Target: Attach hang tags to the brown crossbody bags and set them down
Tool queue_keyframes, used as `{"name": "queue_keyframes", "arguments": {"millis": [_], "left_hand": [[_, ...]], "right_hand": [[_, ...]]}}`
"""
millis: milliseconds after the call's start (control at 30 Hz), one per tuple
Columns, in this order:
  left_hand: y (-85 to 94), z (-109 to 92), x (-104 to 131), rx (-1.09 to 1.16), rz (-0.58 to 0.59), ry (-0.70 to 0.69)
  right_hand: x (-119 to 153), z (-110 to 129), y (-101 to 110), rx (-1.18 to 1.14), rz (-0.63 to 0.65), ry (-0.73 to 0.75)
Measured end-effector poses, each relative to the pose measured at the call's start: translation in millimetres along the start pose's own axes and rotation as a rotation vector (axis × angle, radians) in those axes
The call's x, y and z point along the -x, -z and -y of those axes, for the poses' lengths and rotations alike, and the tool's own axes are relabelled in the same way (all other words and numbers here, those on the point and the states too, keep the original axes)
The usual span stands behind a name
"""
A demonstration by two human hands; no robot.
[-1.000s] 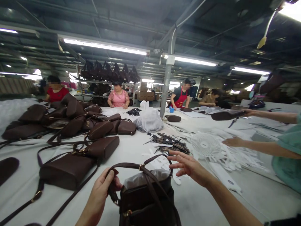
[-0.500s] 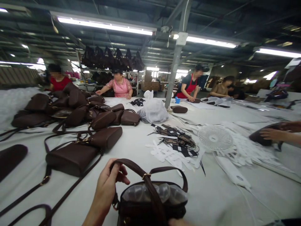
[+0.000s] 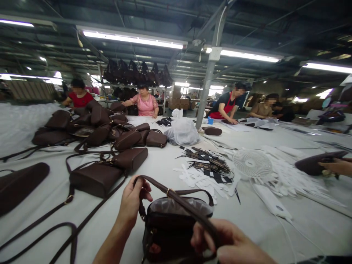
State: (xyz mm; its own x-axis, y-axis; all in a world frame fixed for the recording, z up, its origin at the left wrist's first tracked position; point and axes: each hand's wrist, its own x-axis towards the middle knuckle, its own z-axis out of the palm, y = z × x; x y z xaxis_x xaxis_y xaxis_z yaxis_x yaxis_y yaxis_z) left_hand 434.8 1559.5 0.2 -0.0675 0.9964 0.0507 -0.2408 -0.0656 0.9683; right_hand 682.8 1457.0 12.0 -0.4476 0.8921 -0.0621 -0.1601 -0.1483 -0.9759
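Observation:
Right in front of me stands a dark brown handbag (image 3: 167, 227), its top gaping and clear plastic stuffing showing inside. Its shoulder strap (image 3: 156, 184) arches over the opening and has a gold-coloured ring on it. My left hand (image 3: 135, 200) is closed round the strap at the bag's left side. At the lower right, my right hand (image 3: 225, 240) is closed on the strap's other stretch, in front of the bag. Beside my left forearm lie more brown handbags (image 3: 95, 178) with long straps trailing toward me.
Brown bags (image 3: 96, 121) are heaped at the back left. Black tags (image 3: 207, 165) and white strips (image 3: 202, 183) lie ahead, near a white fan (image 3: 252, 163). At right a co-worker's hand (image 3: 337, 167) holds a dark bag. A grey post (image 3: 205, 91) rises from the table.
My right hand has come up into view and now grips the strap, pulling it toward the lower right. My left hand keeps its hold. The view has shifted slightly left.

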Motion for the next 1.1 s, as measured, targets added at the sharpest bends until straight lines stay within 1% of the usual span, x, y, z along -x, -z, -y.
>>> {"name": "queue_keyframes", "arguments": {"millis": [67, 100, 167, 233, 300, 333, 400, 467, 500, 533, 567, 600, 667, 733, 800, 833, 867, 900, 933, 1000, 1033, 1067, 1100], "left_hand": [[6.7, -1, -3, 0.006, 0.010, -0.002], [10.0, -3, -5, -0.010, 0.038, -0.007], [14.9, -10, -6, -0.073, 0.143, -0.018], [15.1, -24, -7, -0.154, 0.265, -0.027], [8.6, -43, -6, -0.235, 0.403, -0.022], [2.6, -54, -5, -0.282, 0.479, -0.018], [-15.0, -75, -3, -0.381, 0.640, -0.001], [-38.0, -90, -3, -0.431, 0.792, 0.050], [-50.0, -94, -4, -0.431, 0.857, 0.077], [-61.4, -97, -5, -0.420, 0.903, 0.096], [-71.3, -97, -7, -0.395, 0.922, 0.100], [-78.9, -95, -11, -0.358, 0.909, 0.087], [-85.7, -90, -20, -0.242, 0.814, 0.042], [-81.5, -85, -31, -0.103, 0.705, 0.026], [-71.0, -83, -41, -0.025, 0.644, 0.031], [-65.6, -83, -45, -0.011, 0.631, 0.030], [-61.2, -83, -48, -0.002, 0.630, 0.029], [-58.2, -83, -50, 0.011, 0.637, 0.027], [-56.9, -84, -52, 0.029, 0.646, 0.021], [-57.7, -86, -53, 0.084, 0.661, 0.013], [-58.7, -86, -54, 0.121, 0.666, 0.017], [-59.1, -87, -54, 0.164, 0.671, 0.031], [-58.5, -87, -55, 0.216, 0.674, 0.048]], "right_hand": [[8, 41, 19, -0.079, -0.007, 0.061], [12, 62, 28, -0.101, -0.027, 0.080], [18, 101, 40, -0.124, -0.099, 0.127], [20, 133, 44, -0.102, -0.185, 0.151], [15, 159, 41, -0.047, -0.196, 0.148], [10, 170, 37, -0.018, -0.169, 0.147], [-3, 187, 26, 0.015, -0.100, 0.164], [-19, 201, 15, 0.009, -0.047, 0.197], [-27, 208, 10, -0.001, -0.024, 0.209], [-36, 213, 7, -0.012, -0.008, 0.219], [-44, 217, 6, -0.026, -0.002, 0.229], [-53, 220, 8, -0.043, -0.011, 0.251], [-71, 217, 20, -0.074, -0.084, 0.324], [-88, 200, 40, -0.056, -0.240, 0.369], [-103, 172, 58, 0.058, -0.469, 0.306], [-108, 155, 62, 0.129, -0.535, 0.268], [-111, 137, 63, 0.176, -0.551, 0.213], [-113, 120, 59, 0.194, -0.493, 0.154], [-113, 104, 51, 0.185, -0.377, 0.122], [-111, 79, 27, 0.240, -0.199, 0.111], [-111, 71, 16, 0.333, -0.149, 0.147], [-111, 65, 7, 0.460, -0.129, 0.195], [-112, 61, 4, 0.612, -0.134, 0.245]]}}
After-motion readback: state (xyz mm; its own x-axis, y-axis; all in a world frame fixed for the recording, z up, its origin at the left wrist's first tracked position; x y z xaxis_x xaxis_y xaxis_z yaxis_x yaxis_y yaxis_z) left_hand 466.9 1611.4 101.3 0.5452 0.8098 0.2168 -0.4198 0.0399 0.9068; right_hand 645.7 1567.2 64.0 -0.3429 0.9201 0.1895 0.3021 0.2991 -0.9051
